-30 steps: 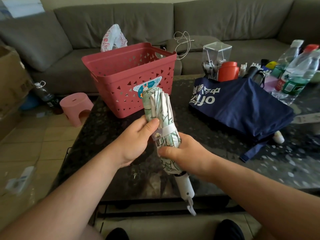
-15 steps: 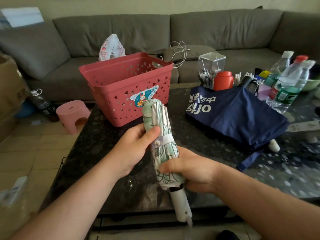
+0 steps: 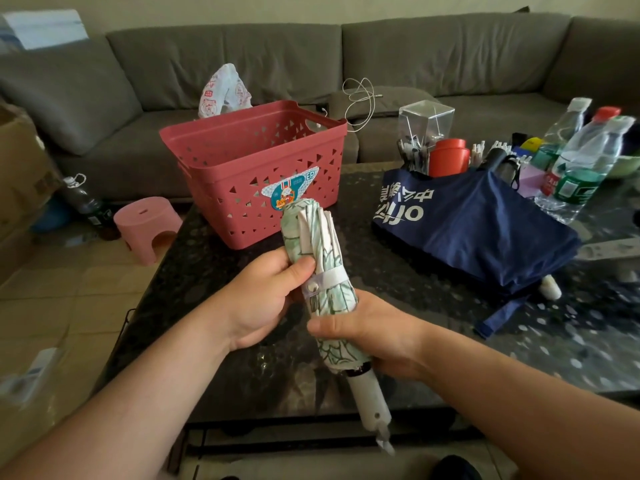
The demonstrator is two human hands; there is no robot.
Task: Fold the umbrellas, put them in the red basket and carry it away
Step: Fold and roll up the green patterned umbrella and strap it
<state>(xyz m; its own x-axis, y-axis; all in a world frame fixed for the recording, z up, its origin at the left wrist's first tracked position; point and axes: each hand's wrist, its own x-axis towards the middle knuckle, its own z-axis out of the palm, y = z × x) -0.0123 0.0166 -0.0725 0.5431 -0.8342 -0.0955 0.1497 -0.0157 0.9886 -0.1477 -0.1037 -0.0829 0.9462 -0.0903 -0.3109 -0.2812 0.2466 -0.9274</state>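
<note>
Strapped green-patterned umbrella (image 3: 320, 271) tilted near red basket (image 3: 256, 174); navy umbrella (image 3: 485, 230) lies unfolded.

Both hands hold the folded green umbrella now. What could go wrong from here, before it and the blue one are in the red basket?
1. The strap looks snapped beside the left hand; if the snap is loose, the green umbrella may unroll when the right hand lets go.
2. The blue umbrella lies unfolded against the plastic bottles; pulling it may tip them.
3. The red basket stands near the table corner; a careless drop could push it off.
</note>
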